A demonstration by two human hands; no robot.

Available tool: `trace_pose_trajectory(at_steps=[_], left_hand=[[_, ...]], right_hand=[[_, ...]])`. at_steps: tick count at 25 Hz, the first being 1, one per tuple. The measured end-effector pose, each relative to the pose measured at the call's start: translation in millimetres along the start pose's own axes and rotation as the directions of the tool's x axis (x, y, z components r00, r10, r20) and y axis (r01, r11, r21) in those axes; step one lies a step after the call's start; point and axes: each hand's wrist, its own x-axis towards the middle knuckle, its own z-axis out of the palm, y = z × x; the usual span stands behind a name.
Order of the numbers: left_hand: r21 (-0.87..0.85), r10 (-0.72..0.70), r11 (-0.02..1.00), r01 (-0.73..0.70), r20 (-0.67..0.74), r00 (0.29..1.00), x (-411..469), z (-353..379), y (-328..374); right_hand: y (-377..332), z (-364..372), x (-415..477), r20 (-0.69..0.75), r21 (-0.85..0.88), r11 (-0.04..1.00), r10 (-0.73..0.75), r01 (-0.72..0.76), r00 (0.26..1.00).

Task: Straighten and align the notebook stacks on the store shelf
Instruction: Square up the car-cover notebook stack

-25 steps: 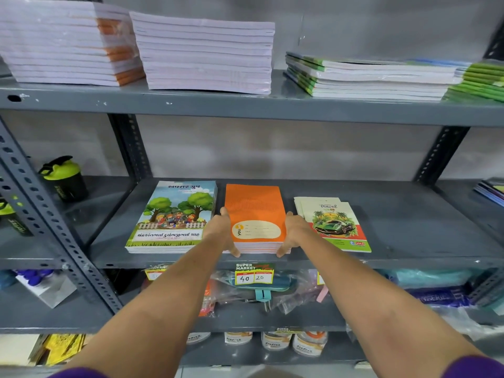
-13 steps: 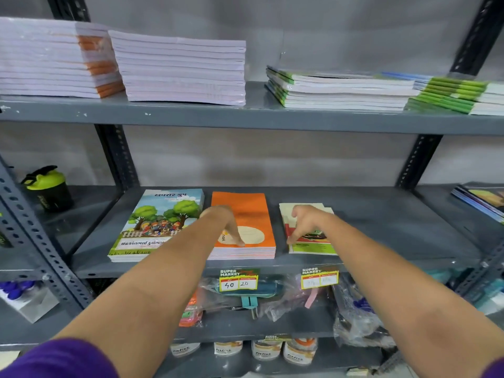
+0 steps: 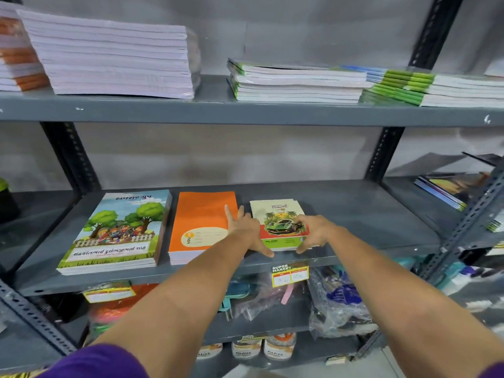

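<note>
Left hand (image 3: 245, 230) and right hand (image 3: 316, 231) spread flat, bracketing small travel notebook stack (image 3: 276, 214) on middle shelf (image 3: 368, 214); orange stack (image 3: 203, 214) and picture-cover stack (image 3: 122, 230) look squared; green stacks (image 3: 403, 85) above sit fanned, seemingly left to do.

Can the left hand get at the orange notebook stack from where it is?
Probably yes: the left hand already lies partly over the orange notebook stack, and nothing sits between them.

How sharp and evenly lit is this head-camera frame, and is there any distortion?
Head view: soft, even light with no harsh glare; the car notebook between the left hand and right hand is readable, the right edge smears with motion blur, and the upper shelf bows from the wide lens.
</note>
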Motion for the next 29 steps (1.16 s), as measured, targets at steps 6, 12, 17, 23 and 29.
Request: trace_pose_trajectory(at_steps=[6,12,17,23,29], left_hand=[[-0.076,0.009,0.997,-0.012,-0.041,0.999,7.4,0.7,10.6],[-0.119,0.004,0.993,-0.006,-0.019,1.0,11.1,-3.3,9.1],[-0.17,-0.015,0.985,0.012,-0.019,1.0,19.3,3.2,8.0],[-0.182,-0.026,0.983,0.019,-0.034,0.999,19.2,3.0,7.9],[-0.143,-0.083,0.986,0.08,-0.013,0.996,15.5,6.5,15.5]], right_hand=[[3.9,7.1,5.5,-0.043,0.059,0.998,-0.035,0.037,0.998],[3.5,6.1,14.6,-0.055,0.037,0.999,-0.033,0.035,0.998],[7.1,9.5,18.2,-0.067,0.056,0.997,-0.043,0.047,0.997],[10.2,10.4,16.1,-0.076,0.042,0.998,-0.051,0.055,0.996],[14.8,15.7,14.3,0.034,0.224,0.957,0.183,-0.186,0.983]])
